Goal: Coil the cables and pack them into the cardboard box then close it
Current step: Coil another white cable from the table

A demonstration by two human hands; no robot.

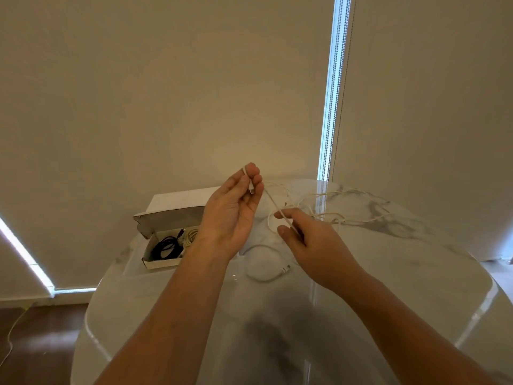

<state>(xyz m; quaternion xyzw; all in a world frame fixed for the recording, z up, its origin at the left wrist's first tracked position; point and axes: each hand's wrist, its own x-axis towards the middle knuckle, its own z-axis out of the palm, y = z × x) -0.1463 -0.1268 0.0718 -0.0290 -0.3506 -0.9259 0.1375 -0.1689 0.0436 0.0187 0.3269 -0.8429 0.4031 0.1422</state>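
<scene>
White cable (273, 202) runs taut between my two hands, raised above the table; my left hand (233, 212) is turned palm up, its fingers curled round the cable's end so that the small plug (251, 190) hangs down against the fingertips; my right hand (308, 240), lower and just beside the left, pinches the same cable between thumb and forefinger; beyond the right hand the rest of that cable sprawls in loose loops (341, 207) over the marble table (416, 273), trailing off to the right of both hands; a second, shorter white cable (263, 277) lies in an open curl on the table beneath and between my wrists, its connector (286, 269) pointing toward the right forearm; the cardboard box (166, 263) sits to the left of my left hand, partly hidden behind the wrist, its lid (177, 207) standing open and tilted back toward the wall; inside it I see a dark coiled cable (165, 247) and, next to it on the side nearer my left wrist, a pale coiled cable (191, 235); past the table's left edge, well away from the hands, a thin pale cord (14, 329) lies across the dark wooden floor (41, 343); behind everything hang cream roller blinds (166, 93), with a bead chain (337, 87) dangling in the bright gap above my right hand.
</scene>
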